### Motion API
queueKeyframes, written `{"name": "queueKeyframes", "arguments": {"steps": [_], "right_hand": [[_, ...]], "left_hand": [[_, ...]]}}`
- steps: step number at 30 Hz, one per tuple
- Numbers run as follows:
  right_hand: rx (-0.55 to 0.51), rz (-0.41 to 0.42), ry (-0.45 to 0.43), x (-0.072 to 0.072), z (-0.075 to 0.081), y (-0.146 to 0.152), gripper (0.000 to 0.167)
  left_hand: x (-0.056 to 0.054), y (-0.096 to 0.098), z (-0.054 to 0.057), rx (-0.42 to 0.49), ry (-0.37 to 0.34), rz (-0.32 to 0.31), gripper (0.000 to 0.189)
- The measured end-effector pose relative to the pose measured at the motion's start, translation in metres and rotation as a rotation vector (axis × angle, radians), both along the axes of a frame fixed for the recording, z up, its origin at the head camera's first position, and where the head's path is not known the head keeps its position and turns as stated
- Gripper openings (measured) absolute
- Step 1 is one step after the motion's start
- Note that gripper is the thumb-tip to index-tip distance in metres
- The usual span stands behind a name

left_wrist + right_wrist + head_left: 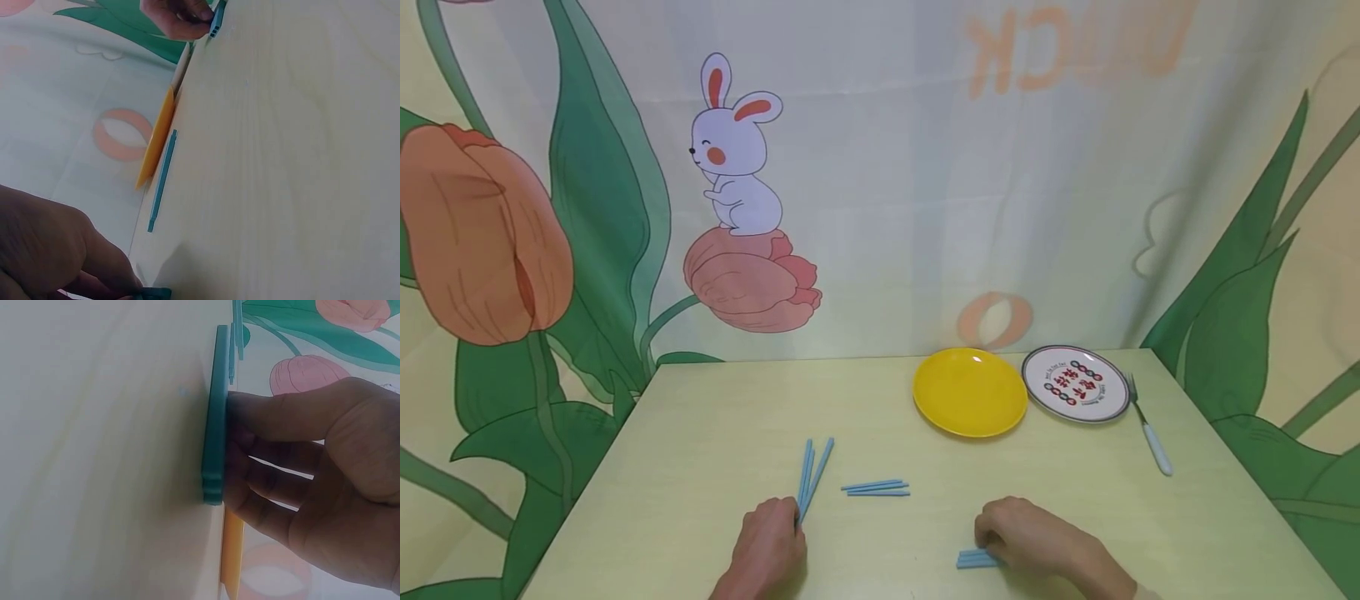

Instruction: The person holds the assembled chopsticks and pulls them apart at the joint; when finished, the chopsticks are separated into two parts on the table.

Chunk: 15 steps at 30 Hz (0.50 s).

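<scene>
- Blue sticks (pixel 880 493): middle set lies flat on the table (pixel 737 417), our clock centre (head view).
- Our left hand (pixel 766 542) pinches a fanned set (pixel 817 478) at 9 o'clock.
- Our right hand (pixel 1030 535) grips a bundle (pixel 976 558) at 4 o'clock; can't tell if it touches wood.
- We see yellow plate (pixel 970 392) between 1 and 2, white plate (pixel 1090 408) at 2, fork (pixel 1157 450) toward 3.

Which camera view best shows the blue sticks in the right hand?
Right wrist: close up, the blue sticks show end to end. In the head view, the right hand hides all but one end; left wrist catches a distant end.
</scene>
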State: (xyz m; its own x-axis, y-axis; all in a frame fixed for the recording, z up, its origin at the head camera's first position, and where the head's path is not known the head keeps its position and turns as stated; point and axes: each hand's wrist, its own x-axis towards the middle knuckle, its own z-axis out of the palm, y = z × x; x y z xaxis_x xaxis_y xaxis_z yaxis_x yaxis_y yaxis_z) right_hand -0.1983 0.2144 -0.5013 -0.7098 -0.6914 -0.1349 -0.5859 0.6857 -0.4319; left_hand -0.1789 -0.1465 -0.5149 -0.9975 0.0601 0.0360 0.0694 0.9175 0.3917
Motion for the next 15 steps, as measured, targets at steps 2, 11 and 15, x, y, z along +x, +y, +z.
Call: {"name": "queueKeyframes", "arguments": {"steps": [2, 11, 15], "right_hand": [[-0.002, 0.006, 0.007, 0.0002, -0.0001, -0.0003, 0.011], [-0.017, 0.0, 0.006, -0.0013, 0.0001, 0.0, 0.011], [-0.025, -0.014, -0.006, -0.0023, 0.0019, -0.0007, 0.008]], "left_hand": [[0.0003, -0.0005, 0.0008, -0.003, -0.011, 0.006, 0.007], [0.0003, -0.0039, 0.002, -0.024, -0.019, 0.06, 0.006], [-0.0011, -0.0048, 0.0037, -0.032, -0.024, 0.075, 0.014]]}}
